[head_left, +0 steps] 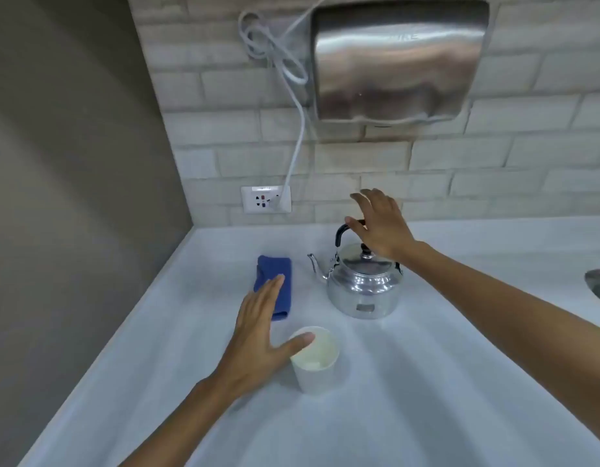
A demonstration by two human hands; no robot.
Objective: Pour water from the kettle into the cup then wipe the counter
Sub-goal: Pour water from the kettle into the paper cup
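Observation:
A shiny steel kettle with a black arched handle stands upright on the white counter, spout pointing left. My right hand hovers over the handle with fingers spread, thumb at the handle's top. A white paper cup stands in front of the kettle, upright. My left hand is flat and open just left of the cup, its thumb at the cup's rim. A folded blue cloth lies behind my left hand, partly covered by the fingertips.
A steel hand dryer hangs on the tiled wall above the kettle, its grey cord running down to a wall socket. A dark wall closes the left side. A sink rim shows at the right edge.

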